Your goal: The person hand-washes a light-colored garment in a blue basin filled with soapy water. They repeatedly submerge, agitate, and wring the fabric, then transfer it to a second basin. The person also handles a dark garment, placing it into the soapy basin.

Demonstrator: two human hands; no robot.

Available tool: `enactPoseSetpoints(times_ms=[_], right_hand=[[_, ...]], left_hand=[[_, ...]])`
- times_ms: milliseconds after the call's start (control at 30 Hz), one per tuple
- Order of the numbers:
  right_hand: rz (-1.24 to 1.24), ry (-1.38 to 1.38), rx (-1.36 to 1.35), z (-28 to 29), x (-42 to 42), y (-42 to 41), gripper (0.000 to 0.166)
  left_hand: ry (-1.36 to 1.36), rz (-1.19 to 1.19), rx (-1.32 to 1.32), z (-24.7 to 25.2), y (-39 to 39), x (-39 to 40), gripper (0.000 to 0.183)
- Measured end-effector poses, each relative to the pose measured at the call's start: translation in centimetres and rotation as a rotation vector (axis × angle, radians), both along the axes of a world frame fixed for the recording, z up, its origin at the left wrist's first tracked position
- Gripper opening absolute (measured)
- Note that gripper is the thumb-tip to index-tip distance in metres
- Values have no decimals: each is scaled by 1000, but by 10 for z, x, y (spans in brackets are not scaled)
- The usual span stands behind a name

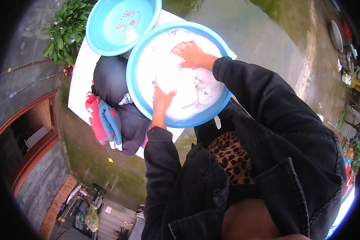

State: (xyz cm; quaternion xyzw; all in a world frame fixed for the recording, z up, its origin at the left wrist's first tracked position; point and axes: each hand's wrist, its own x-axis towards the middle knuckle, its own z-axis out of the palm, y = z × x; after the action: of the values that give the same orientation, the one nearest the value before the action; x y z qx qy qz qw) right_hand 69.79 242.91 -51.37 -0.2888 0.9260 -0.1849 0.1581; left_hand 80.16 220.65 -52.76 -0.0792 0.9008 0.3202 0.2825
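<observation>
A blue plastic basin [195,121] of white suds stands on a white table, with pale wet cloth [187,87] partly showing in the foam. My right hand [190,54] lies on the suds in its upper right part, fingers spread. Lower left in the basin is my left hand [163,97], thumb apart, its other fingertips sunk in foam. Whether either hand grips cloth under the suds cannot be seen. A second blue basin [108,33], holding no water that shows, touches the first at the upper left.
Dark clothing [111,78] and folded red and blue knitwear [103,117] lie left of the basin on the white table [81,81]. A leafy plant [63,33] grows beyond the table's left edge. Wet concrete floor [258,33] surrounds the table.
</observation>
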Motion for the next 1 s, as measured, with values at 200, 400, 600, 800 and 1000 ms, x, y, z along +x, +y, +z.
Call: enactPoseSetpoints(times_ms=[200, 400, 600, 800, 1000], right_hand=[[-252, -313, -219, -30, -18, 6, 35], [-345, -32, -334, 9, 12, 5, 27], [-349, 98, -716, 39, 48, -27, 30], [-42, -252, -870, 30, 18, -41, 26], [-375, 34, -909, 93, 76, -83, 40]], left_hand=[[-202, 445, 477, 17, -4, -16, 45], [-146, 750, 1133, 52, -2, -4, 46], [-133, 782, 1221, 81, 10, -1, 40], [79, 593, 1067, 92, 7, -16, 25], [253, 756, 925, 76, 16, -18, 31]])
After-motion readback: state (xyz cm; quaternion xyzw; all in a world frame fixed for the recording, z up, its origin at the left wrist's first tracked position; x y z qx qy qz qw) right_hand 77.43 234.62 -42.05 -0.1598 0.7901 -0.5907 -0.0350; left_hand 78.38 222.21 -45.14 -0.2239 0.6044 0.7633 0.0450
